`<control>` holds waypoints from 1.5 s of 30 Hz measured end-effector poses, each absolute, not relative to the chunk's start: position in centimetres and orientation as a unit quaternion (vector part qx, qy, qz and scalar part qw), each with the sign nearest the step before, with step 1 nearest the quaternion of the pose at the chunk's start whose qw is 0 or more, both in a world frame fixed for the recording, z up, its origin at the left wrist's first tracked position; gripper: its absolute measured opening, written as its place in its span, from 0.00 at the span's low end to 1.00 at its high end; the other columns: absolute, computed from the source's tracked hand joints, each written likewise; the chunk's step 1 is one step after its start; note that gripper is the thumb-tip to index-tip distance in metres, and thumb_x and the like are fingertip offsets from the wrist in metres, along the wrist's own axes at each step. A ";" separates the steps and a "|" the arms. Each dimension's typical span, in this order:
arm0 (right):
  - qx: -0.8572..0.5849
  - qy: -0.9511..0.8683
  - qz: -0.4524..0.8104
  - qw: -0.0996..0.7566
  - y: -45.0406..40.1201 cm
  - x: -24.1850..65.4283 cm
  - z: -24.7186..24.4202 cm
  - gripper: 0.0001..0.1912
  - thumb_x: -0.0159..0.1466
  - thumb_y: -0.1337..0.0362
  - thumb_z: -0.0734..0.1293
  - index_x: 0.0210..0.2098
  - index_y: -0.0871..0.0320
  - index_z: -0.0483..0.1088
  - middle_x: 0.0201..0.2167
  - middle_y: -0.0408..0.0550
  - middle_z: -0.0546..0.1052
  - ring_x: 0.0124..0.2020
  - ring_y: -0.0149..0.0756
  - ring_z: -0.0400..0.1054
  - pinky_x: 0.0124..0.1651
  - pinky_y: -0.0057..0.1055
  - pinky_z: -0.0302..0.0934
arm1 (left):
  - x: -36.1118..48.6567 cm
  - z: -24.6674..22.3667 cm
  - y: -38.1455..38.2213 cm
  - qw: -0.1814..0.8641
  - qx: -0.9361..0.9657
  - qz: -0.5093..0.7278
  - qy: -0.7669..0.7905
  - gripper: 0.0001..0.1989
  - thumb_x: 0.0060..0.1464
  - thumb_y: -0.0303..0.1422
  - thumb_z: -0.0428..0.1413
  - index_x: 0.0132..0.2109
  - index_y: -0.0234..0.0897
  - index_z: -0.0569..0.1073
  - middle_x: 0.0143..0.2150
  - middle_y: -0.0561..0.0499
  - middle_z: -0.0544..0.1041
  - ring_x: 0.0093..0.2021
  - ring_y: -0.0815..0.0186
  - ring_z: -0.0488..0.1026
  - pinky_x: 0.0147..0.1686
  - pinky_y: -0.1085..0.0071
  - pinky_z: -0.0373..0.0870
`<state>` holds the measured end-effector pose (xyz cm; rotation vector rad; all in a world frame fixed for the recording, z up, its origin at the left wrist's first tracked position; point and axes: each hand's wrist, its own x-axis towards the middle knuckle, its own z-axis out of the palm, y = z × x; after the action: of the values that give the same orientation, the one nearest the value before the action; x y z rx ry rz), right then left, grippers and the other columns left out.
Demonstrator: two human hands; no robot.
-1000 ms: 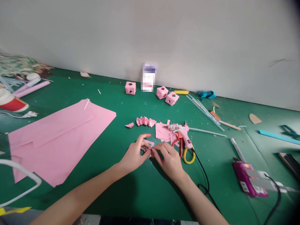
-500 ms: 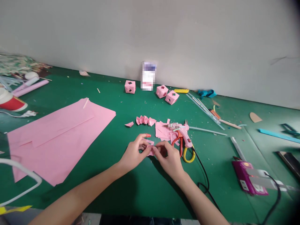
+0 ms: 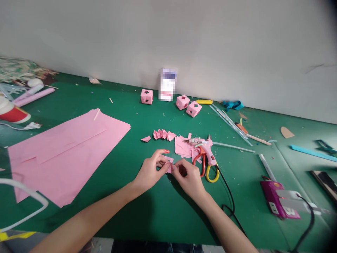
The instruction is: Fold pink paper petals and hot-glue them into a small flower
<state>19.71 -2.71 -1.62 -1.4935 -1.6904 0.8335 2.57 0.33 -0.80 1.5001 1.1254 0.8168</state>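
Observation:
Between both hands is a small pink paper piece (image 3: 169, 169). My left hand (image 3: 151, 169) pinches it from the left, forefinger raised apart from the thumb. From the right, my right hand (image 3: 188, 175) closes thumb and fingertips on its edge; the fingers partly hide the piece. Just beyond lie a row of folded pink paper pieces (image 3: 164, 134) and one loose folded piece (image 3: 145, 139). Flat pink paper cutouts (image 3: 183, 147) lie beside them. A pink glue gun (image 3: 210, 151) rests over scissors (image 3: 212, 174) with red and yellow handles.
Pink paper sheets (image 3: 76, 151) cover the left side. Cube-like pink paper shapes (image 3: 146, 96) and a blurred card (image 3: 167, 85) stand near the wall. To the right are a purple power strip (image 3: 280, 200) with cords and clear glue sticks (image 3: 231, 124). A red-and-white cup (image 3: 12, 111) is far left.
My right fingertips have shifted very slightly along the small pink paper piece, and its lower part shows a little differently. Both hands stay in the same place; the view has moved slightly.

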 end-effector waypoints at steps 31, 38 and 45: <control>-0.593 -0.614 0.357 0.379 -2.9 19.2 -1.7 0.15 0.66 0.56 0.64 0.26 0.57 0.66 0.19 0.39 0.68 0.19 0.27 0.58 0.23 0.25 0.51 | 2.7 -1.0 0.1 0.517 0.643 0.335 0.455 0.14 0.62 0.36 0.53 0.53 0.37 0.66 0.32 0.52 0.80 0.34 0.66 0.79 0.40 0.68 0.77; -0.595 -0.612 0.369 0.369 -2.8 19.2 -1.9 0.13 0.65 0.57 0.65 0.28 0.57 0.68 0.20 0.40 0.70 0.20 0.28 0.59 0.24 0.25 0.53 | 2.6 -1.1 0.2 0.516 0.649 0.328 0.454 0.15 0.62 0.35 0.53 0.54 0.38 0.65 0.33 0.52 0.81 0.37 0.65 0.80 0.41 0.68 0.78; -0.588 -0.613 0.375 0.372 -2.9 19.2 -2.1 0.14 0.66 0.56 0.65 0.27 0.57 0.68 0.21 0.41 0.71 0.21 0.28 0.60 0.24 0.25 0.53 | 2.6 -1.4 0.1 0.521 0.656 0.322 0.442 0.16 0.61 0.33 0.52 0.55 0.38 0.64 0.34 0.52 0.81 0.35 0.66 0.80 0.40 0.68 0.79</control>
<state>19.15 -2.86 -2.13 -1.5062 -1.5711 0.9620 2.59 0.09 -1.39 1.5712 1.0588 0.7720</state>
